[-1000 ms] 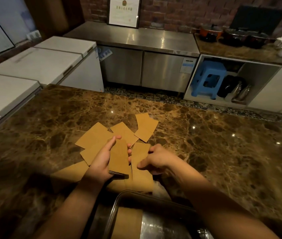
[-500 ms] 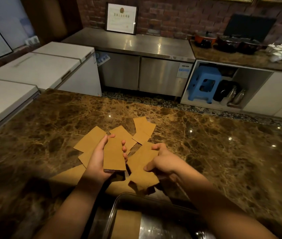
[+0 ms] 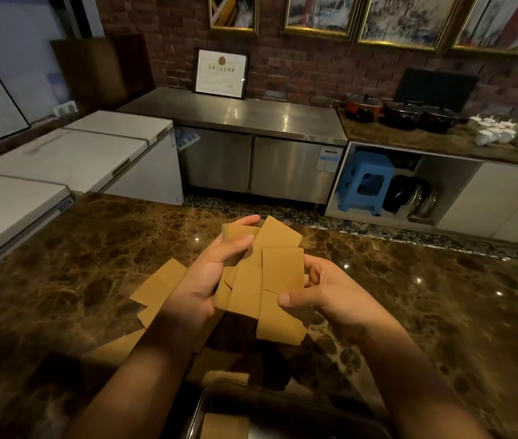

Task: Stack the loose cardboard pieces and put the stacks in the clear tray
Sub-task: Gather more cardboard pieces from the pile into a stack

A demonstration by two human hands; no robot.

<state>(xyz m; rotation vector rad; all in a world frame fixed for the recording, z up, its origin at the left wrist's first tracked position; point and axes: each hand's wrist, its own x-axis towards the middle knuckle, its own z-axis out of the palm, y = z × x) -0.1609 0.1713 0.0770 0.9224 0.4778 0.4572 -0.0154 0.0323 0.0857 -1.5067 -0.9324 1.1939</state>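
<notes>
The cardboard pieces are held in mid-air above the brown marble table, near the centre of the view. They are plain tan rectangles, matte, fanned unevenly rather than squared up. The front piece stands with its long axis running roughly from 12 to 6 o'clock; one behind it tilts toward 1 o'clock, and a lower piece juts out toward 5 o'clock.

The left hand grips the bundle from 9 o'clock, its fingers curled over the top edge and the thumb laid across the front. The right hand holds it from 3 o'clock, thumb pinching the front face, the remaining fingers curled behind.

More loose cardboard lies flat on the table at 8 o'clock of the hands, partly hidden by the left forearm. The clear tray sits at 6 o'clock by the near edge, with one cardboard sheet inside. Open marble stretches toward 3 o'clock and 10 o'clock.
</notes>
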